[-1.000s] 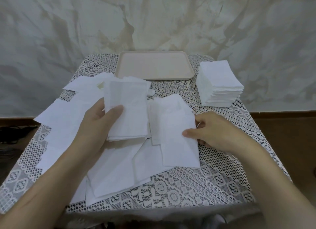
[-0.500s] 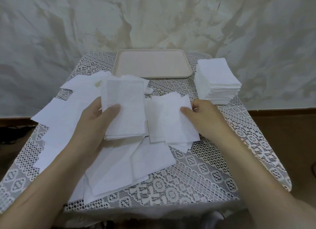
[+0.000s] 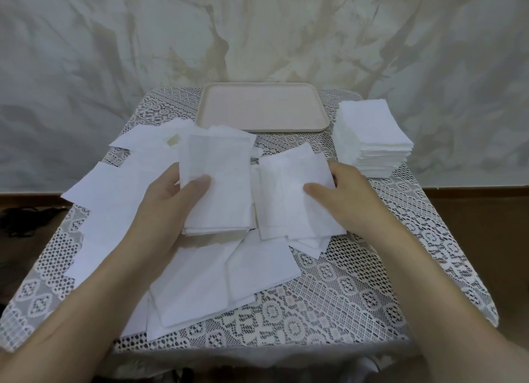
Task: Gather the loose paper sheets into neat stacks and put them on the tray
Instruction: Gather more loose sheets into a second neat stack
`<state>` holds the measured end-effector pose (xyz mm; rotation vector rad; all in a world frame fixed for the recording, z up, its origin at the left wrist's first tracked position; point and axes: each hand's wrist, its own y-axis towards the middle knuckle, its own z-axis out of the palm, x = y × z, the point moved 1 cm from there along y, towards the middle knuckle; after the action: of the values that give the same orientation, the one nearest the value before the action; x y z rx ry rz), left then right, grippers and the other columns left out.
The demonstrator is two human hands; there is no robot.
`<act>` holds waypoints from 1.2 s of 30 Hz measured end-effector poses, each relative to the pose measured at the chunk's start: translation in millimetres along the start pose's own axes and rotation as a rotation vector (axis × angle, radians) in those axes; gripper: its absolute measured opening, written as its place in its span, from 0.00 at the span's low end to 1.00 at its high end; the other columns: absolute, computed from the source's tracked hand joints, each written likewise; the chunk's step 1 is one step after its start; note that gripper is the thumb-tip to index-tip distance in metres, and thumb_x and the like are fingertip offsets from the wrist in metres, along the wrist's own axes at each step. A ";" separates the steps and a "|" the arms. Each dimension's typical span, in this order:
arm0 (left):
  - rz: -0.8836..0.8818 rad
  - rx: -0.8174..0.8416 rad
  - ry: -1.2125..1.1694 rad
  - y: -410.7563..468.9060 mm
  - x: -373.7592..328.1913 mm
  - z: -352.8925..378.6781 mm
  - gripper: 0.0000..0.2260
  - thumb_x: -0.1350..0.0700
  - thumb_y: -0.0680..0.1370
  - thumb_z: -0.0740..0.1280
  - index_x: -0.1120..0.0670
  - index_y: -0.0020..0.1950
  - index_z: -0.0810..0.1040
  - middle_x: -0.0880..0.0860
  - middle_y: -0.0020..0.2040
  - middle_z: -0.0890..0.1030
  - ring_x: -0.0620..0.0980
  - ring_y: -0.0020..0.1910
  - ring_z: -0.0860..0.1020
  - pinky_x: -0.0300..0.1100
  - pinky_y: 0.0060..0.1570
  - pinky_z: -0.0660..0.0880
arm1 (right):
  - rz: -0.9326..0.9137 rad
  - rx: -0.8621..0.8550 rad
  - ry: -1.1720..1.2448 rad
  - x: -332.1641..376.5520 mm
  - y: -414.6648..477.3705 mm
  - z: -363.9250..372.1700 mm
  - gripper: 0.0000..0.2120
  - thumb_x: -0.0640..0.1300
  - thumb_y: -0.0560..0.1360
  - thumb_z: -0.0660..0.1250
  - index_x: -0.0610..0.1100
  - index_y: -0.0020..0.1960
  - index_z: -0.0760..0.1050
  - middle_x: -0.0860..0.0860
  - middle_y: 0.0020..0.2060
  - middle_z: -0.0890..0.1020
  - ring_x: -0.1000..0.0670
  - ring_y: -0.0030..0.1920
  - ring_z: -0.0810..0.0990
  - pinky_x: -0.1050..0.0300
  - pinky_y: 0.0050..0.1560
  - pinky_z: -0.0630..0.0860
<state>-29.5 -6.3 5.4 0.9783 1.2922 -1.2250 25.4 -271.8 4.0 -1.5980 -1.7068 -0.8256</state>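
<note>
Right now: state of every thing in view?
Tray: empty, at far edge of table.
Tall stack: neat, right of tray, not on it.
Left hand: grips small stack.
Right hand: pinches few sheets.
Loose sheets: scattered, overlapping, on table.

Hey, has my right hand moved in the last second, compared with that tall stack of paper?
Yes. The right hand has moved away from the person, closer to the tall paper stack, drawing the loose sheets it pinches along.
</note>
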 end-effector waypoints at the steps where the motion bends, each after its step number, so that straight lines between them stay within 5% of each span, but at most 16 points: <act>1: 0.003 0.009 0.009 -0.2 0.3 0.2 0.08 0.54 0.85 0.66 0.46 0.60 0.84 0.55 0.56 0.86 0.54 0.50 0.85 0.54 0.37 0.83 | -0.004 0.006 0.048 -0.5 -0.2 -1.1 0.02 0.45 0.79 0.70 0.51 0.50 0.79 0.55 0.46 0.84 0.50 0.48 0.82 0.52 0.47 0.77; 6: 0.033 0.017 0.022 1.1 2.8 0.0 0.09 0.55 0.86 0.64 0.47 0.61 0.83 0.53 0.58 0.86 0.58 0.58 0.85 0.61 0.53 0.83 | 0.048 0.008 0.238 -2.0 -1.1 -2.8 0.05 0.43 0.80 0.69 0.48 0.55 0.82 0.55 0.46 0.86 0.53 0.46 0.84 0.58 0.40 0.76; 9: 0.026 0.013 0.012 1.6 4.6 -0.1 0.10 0.55 0.86 0.63 0.47 0.63 0.82 0.53 0.60 0.86 0.59 0.63 0.83 0.62 0.58 0.80 | 0.080 0.014 0.454 4.8 -4.2 -4.3 0.07 0.42 0.80 0.69 0.46 0.58 0.82 0.50 0.50 0.88 0.47 0.51 0.87 0.48 0.52 0.84; 13: -0.015 0.041 -0.018 -1.8 4.7 6.8 0.10 0.53 0.87 0.61 0.49 0.64 0.81 0.55 0.58 0.86 0.57 0.52 0.83 0.46 0.35 0.77 | 0.049 0.088 0.608 20.3 -11.8 4.2 0.06 0.39 0.79 0.70 0.44 0.55 0.83 0.47 0.49 0.88 0.44 0.51 0.87 0.46 0.55 0.84; 16: -0.038 0.060 -0.027 -6.4 3.8 16.8 0.11 0.52 0.88 0.60 0.49 0.64 0.81 0.53 0.53 0.86 0.52 0.42 0.80 0.44 0.36 0.67 | -0.002 0.112 0.515 28.4 -17.1 19.3 0.05 0.40 0.79 0.71 0.46 0.54 0.83 0.51 0.46 0.89 0.48 0.46 0.88 0.51 0.49 0.84; 22: -0.026 0.100 -0.062 -8.5 5.4 22.8 0.12 0.54 0.88 0.59 0.53 0.66 0.78 0.43 0.38 0.84 0.38 0.28 0.78 0.32 0.23 0.70 | -0.043 0.089 0.487 35.0 -21.4 36.6 0.04 0.40 0.79 0.71 0.47 0.51 0.82 0.54 0.42 0.88 0.55 0.40 0.87 0.62 0.38 0.80; 25: -0.018 0.115 -0.045 -8.5 5.5 21.0 0.12 0.55 0.87 0.60 0.52 0.68 0.78 0.43 0.44 0.87 0.38 0.35 0.83 0.32 0.28 0.74 | -0.018 0.049 0.477 34.9 -25.1 45.2 0.03 0.42 0.79 0.71 0.46 0.53 0.82 0.51 0.44 0.88 0.49 0.45 0.87 0.50 0.47 0.84; 28: -0.025 0.122 -0.034 -9.1 3.9 19.7 0.12 0.54 0.87 0.61 0.49 0.69 0.78 0.47 0.57 0.88 0.45 0.52 0.87 0.36 0.39 0.81 | -0.005 0.024 0.460 34.5 -27.0 51.2 0.04 0.44 0.78 0.72 0.47 0.52 0.82 0.50 0.44 0.88 0.46 0.46 0.87 0.39 0.52 0.83; 33: -0.010 0.103 -0.027 -8.7 3.5 17.6 0.12 0.54 0.87 0.62 0.49 0.69 0.78 0.50 0.61 0.87 0.51 0.61 0.85 0.51 0.57 0.81 | -0.055 -0.022 0.344 33.5 -27.4 46.1 0.08 0.53 0.75 0.70 0.51 0.50 0.80 0.52 0.42 0.87 0.46 0.44 0.86 0.37 0.49 0.82; 36: -0.011 0.090 -0.019 -8.8 3.3 17.3 0.12 0.53 0.87 0.62 0.49 0.68 0.78 0.51 0.60 0.87 0.52 0.61 0.85 0.59 0.64 0.79 | -0.113 -0.090 0.196 30.8 -24.7 36.2 0.17 0.58 0.70 0.67 0.43 0.45 0.76 0.48 0.36 0.82 0.43 0.39 0.81 0.40 0.43 0.78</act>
<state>-35.9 -24.9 4.6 1.0229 1.2381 -1.3074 -2.1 -225.9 7.1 -1.4354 -1.6510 -1.0918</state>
